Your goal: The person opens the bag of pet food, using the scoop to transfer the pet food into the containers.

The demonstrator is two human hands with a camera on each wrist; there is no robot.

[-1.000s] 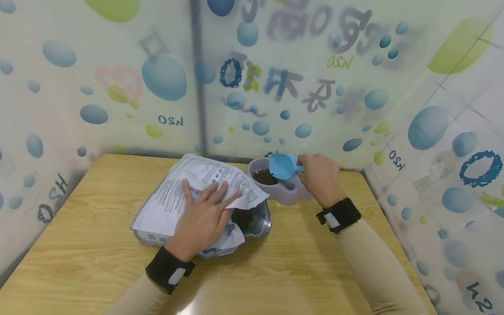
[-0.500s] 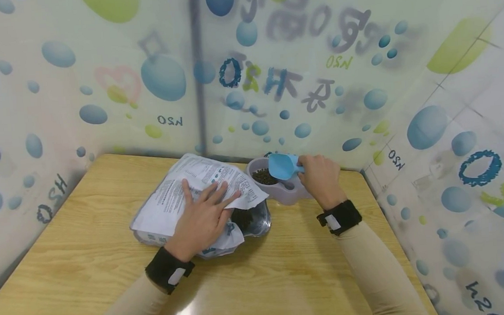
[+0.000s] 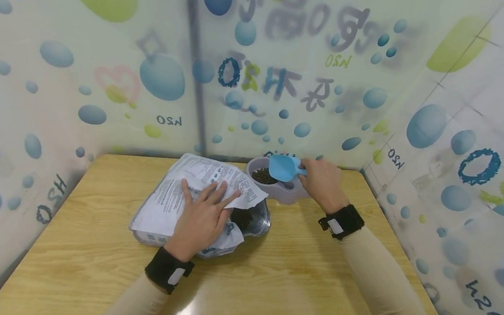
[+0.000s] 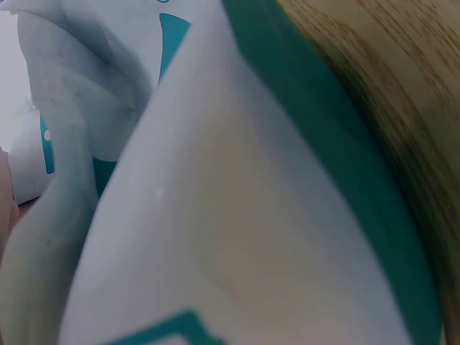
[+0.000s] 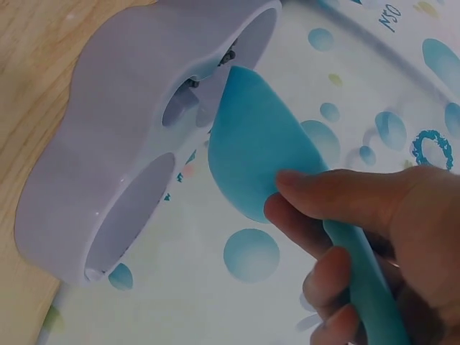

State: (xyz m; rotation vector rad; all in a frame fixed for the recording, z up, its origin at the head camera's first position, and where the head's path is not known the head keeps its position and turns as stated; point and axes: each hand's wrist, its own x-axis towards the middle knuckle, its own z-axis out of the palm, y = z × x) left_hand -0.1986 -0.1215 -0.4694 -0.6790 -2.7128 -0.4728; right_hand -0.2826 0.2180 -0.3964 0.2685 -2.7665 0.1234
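My left hand rests with spread, straight fingers on a white printed bag lying on its side. The bag's torn mouth faces right, showing a silvery lining and dark brown pellets. In my right hand I grip the handle of a blue scoop. Its blade is held over a pale grey double bowl, whose left compartment holds brown kibble. In the right wrist view, thumb and fingers wrap the scoop's handle, and the blade tip overlaps the bowl's far compartment. The other compartment is partly hidden by my hand in the head view.
The wooden table stands in a corner. A back wall with printed bubbles rises right behind the bowl and bag, and a side wall runs along the right edge. White bag film fills most of the left wrist view.
My right hand and the scoop have shifted very slightly, with the wrist a little lower and to the right. The left hand, bag and bowl look the same.
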